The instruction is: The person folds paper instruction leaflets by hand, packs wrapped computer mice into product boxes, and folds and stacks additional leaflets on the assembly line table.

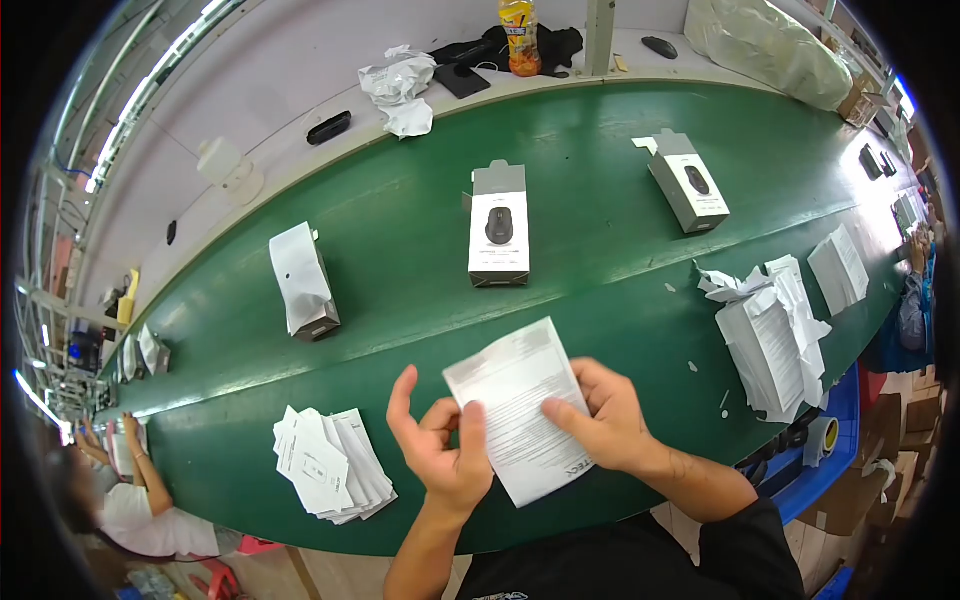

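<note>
A printed white leaflet (520, 420) is held tilted above the green table, close to its front edge. My right hand (612, 418) is closed on the leaflet's right side, thumb pressed on the printed face and the other fingers mostly behind. At the left edge is my left hand (445, 450), open with its fingers apart; its thumb overlaps the sheet's border. Left of that hand lies a stack of folded leaflets (330, 465). Beyond the hands a mouse box (500, 225) stands on the table with its top flap up.
Another mouse box (690, 185) is at right, and a box with a white sheet over it (305, 285) at left. Paper stacks (765, 345) lie on the right. A bottle (520, 40) and crumpled paper (398, 85) sit on the back ledge. A co-worker (140, 490) sits left.
</note>
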Available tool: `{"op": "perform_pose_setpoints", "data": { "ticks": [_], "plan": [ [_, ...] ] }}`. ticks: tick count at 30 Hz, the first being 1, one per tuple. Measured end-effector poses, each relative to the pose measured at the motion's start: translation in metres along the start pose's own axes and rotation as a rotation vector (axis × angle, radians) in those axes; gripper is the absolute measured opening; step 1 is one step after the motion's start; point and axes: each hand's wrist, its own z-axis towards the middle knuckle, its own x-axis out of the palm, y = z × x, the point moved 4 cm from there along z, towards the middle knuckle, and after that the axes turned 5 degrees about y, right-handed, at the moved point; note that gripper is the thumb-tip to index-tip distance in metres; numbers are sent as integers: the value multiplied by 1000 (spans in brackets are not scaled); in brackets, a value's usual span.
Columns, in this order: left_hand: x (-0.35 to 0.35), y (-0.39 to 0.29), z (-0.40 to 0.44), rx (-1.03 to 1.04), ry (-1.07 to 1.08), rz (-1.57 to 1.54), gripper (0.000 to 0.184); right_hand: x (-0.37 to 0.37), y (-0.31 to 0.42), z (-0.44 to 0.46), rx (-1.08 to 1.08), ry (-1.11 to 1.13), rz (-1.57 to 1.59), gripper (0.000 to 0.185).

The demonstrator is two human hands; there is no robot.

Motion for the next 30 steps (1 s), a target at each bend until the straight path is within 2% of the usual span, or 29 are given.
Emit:
{"op": "perform_pose_setpoints", "data": {
  "ticks": [2, 3, 5, 7, 9, 10, 11, 12, 13, 14, 16, 18, 21, 24, 27, 29, 30],
  "plan": [
    [-8, -3, -2, 323, 37, 261, 41, -4, 11, 0, 5, -23, 26, 33],
    [-14, -3, -1, 324, 48, 254, 41, -7, 20, 1, 10, -40, 45, 33],
    [-6, -42, 5, 694, 183, 722, 27, -14, 22, 1, 14, -66, 62, 33],
    [-3, -50, 4, 873, 241, 964, 21, -14, 9, 7, 47, 86, -40, 28],
    [-6, -41, 7, 706, 415, 732, 12, -16, 7, 10, 61, 176, -87, 25],
    [-7, -38, 10, 626, 498, 614, 10, -24, 8, 11, 153, 231, 76, 21],
    [-7, -39, 9, 632, 497, 616, 10, -32, 10, 10, 245, 282, 237, 18],
    [-11, -33, 10, 363, 432, 457, 11, -33, 10, 9, 340, 332, 397, 15],
    [-15, -25, 6, 91, 364, 296, 12, -30, 12, 8, 342, 332, 399, 15],
    [-17, -16, 1, -179, 292, 133, 14, -26, 22, 8, 181, 309, 32, 15],
    [-13, -14, -2, -238, 286, 69, 14, -18, 41, 5, -154, 235, -699, 19],
    [-7, -11, -2, -346, 264, -60, 15, -19, 42, 4, -175, 219, -722, 17],
    [-1, -13, -1, -385, 258, -114, 15, -13, 38, 3, -220, 210, -756, 13],
    [0, -19, 0, -394, 251, -193, 16, -8, 23, 3, -23, 126, -147, 7],
    [-4, -20, 1, -384, 242, -305, 18, -12, 8, 5, -31, 163, 16, 9],
    [-15, -20, 6, -59, 477, -111, 20, -14, 3, 4, -28, 178, 102, 13],
    [-15, -23, 3, 105, 589, -12, 21, -15, 5, 3, -103, 200, -20, 14]
  ]
}}
